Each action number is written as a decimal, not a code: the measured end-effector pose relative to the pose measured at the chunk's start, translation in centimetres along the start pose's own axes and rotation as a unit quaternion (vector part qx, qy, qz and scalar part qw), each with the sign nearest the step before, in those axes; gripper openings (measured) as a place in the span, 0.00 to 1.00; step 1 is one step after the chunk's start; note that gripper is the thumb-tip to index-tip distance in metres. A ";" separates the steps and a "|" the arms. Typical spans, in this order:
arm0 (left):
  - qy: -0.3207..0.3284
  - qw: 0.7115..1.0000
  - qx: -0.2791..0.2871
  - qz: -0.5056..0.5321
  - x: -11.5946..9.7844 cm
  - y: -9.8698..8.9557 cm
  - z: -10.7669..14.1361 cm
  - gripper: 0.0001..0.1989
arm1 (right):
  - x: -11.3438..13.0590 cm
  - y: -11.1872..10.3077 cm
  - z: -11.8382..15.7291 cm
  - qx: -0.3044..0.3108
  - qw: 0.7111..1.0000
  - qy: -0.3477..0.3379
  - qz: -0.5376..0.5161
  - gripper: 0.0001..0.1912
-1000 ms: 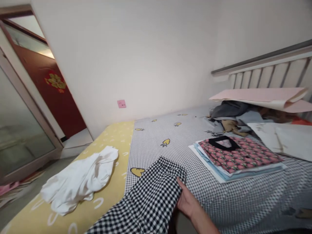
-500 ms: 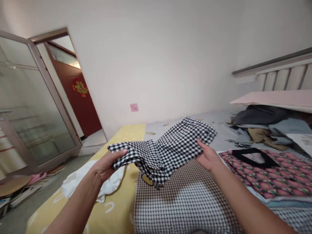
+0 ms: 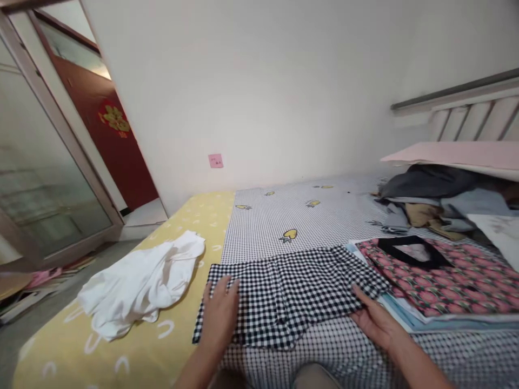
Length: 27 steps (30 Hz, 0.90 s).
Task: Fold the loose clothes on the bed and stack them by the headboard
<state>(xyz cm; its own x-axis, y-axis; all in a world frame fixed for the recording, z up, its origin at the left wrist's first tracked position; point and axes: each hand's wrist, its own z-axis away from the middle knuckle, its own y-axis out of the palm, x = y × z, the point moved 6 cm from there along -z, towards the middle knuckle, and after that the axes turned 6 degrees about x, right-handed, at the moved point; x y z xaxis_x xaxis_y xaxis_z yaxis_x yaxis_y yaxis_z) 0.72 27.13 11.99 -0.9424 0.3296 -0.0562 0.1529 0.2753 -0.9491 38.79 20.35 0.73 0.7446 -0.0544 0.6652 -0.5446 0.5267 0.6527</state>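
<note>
A black-and-white checked garment (image 3: 284, 289), folded into a long strip, lies spread on the bed; its exact kind does not show. My left hand (image 3: 221, 310) rests flat on its left end with fingers stretched out. At the lower right edge, my right hand (image 3: 375, 321) has the cloth between thumb on top and fingers below. The garment's right end touches the stack with a pink floral top (image 3: 454, 281) having a black neckline. To the left, a crumpled white garment (image 3: 141, 283) lies apart from both hands.
The bed has a yellow sheet (image 3: 176, 329) on the left and a small-check sheet (image 3: 263, 227) with pineapple prints. A heap of dark and grey clothes (image 3: 430, 186) sits at right under a pink board (image 3: 458, 152). A white wall stands behind; a glass door (image 3: 48, 178) is at left.
The checked garment has come down from the air onto the bed and lies flatter. My left hand has gone from gripping its end to lying on it. The view has shifted.
</note>
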 end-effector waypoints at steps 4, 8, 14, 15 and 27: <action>0.079 0.993 0.068 0.055 -7.9 5.5 -0.7 0.24 | 0.3 0.0 -0.1 0.002 0.999 0.018 -0.027 0.14; 0.035 0.986 0.152 0.058 -10.4 9.7 -1.2 0.25 | 0.4 0.8 -0.2 -0.001 1.000 0.000 0.015 0.24; 0.040 0.991 0.123 0.033 -10.0 11.4 -1.4 0.25 | 4.5 1.0 -1.1 -0.066 0.965 -0.216 0.132 0.41; 0.039 0.992 0.119 0.030 -9.9 11.5 -1.5 0.25 | 5.5 0.6 -0.7 -0.095 0.953 -0.248 0.146 0.43; 0.049 0.989 0.129 -0.053 -10.0 11.8 -1.9 0.25 | -4.9 12.6 1.1 0.111 0.548 -0.258 0.787 0.30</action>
<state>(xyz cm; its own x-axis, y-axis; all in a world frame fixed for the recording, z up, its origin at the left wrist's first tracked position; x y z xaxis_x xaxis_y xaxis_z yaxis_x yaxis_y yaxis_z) 12.49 28.85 1.94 -0.9138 0.4007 0.0660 -0.0376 0.0783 -0.9962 27.89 26.29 6.07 -0.8943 0.0559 0.4440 -0.4319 0.1524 -0.8890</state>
